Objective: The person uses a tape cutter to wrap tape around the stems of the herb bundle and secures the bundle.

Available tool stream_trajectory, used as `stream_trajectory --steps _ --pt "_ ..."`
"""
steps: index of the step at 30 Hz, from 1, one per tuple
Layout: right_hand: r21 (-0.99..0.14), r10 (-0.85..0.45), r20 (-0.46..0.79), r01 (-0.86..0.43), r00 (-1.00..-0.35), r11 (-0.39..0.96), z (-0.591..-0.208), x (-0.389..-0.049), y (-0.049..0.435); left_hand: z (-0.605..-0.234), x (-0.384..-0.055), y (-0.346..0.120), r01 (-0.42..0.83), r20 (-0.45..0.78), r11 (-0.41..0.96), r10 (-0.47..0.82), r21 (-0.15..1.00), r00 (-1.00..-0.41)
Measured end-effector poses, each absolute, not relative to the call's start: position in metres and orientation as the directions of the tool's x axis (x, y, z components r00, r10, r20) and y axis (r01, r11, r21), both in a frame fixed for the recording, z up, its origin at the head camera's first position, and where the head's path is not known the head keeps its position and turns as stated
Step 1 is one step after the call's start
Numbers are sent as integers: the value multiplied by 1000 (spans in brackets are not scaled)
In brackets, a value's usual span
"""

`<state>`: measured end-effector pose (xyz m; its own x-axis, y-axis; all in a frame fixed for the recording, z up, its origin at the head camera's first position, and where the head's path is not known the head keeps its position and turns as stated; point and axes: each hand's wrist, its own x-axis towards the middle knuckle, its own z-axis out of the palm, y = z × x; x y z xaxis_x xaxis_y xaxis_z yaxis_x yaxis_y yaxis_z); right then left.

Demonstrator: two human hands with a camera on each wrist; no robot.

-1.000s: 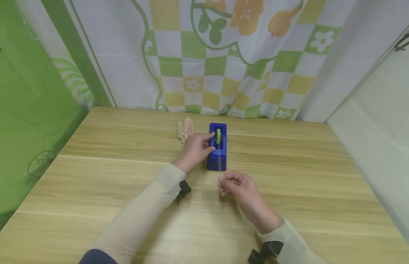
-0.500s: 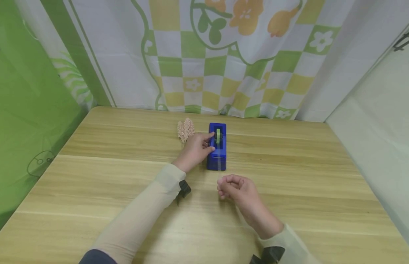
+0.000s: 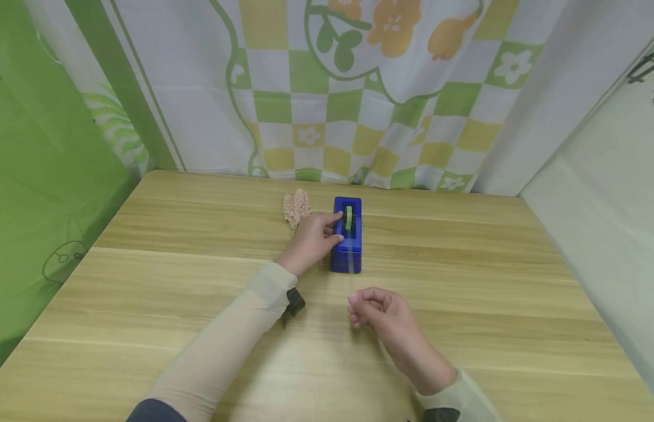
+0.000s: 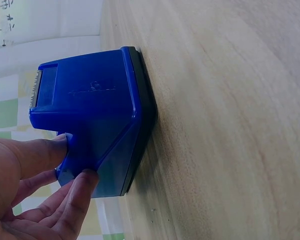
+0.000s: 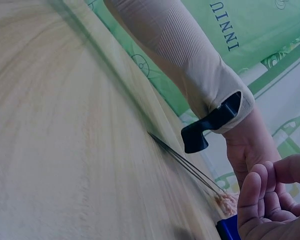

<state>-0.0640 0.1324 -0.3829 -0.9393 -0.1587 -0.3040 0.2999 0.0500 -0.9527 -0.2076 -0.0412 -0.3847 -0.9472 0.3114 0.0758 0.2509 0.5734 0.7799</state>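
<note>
A blue tape dispenser (image 3: 357,240) stands on the table, its toothed cutter (image 4: 35,89) showing in the left wrist view. My left hand (image 3: 308,239) grips its left side, thumb and fingers bent around the edge. Inside sits a tape roll (image 3: 349,217) with a light green core. From the roll a clear strip of tape (image 3: 350,258) runs over the dispenser's front towards me. My right hand (image 3: 389,319) is in front of the dispenser, thumb and forefinger pinching the tape's end; the clear film hardly shows against the wood.
Beyond my left hand lies a bunch of pink dried-looking flower heads (image 3: 297,207), whose thin stems (image 5: 187,162) show in the right wrist view. The wooden table (image 3: 490,281) ends at a patterned curtain (image 3: 332,111) behind.
My right hand has drawn back a little towards me, away from the dispenser, still pinching. The left hand and the dispenser have stayed in place.
</note>
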Motion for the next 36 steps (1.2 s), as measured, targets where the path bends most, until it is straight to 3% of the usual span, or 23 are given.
stream_trajectory --steps 36 --pt "-952 -192 -299 305 -935 0 -382 -45 134 -381 -205 -51 310 121 572 343 760 -931"
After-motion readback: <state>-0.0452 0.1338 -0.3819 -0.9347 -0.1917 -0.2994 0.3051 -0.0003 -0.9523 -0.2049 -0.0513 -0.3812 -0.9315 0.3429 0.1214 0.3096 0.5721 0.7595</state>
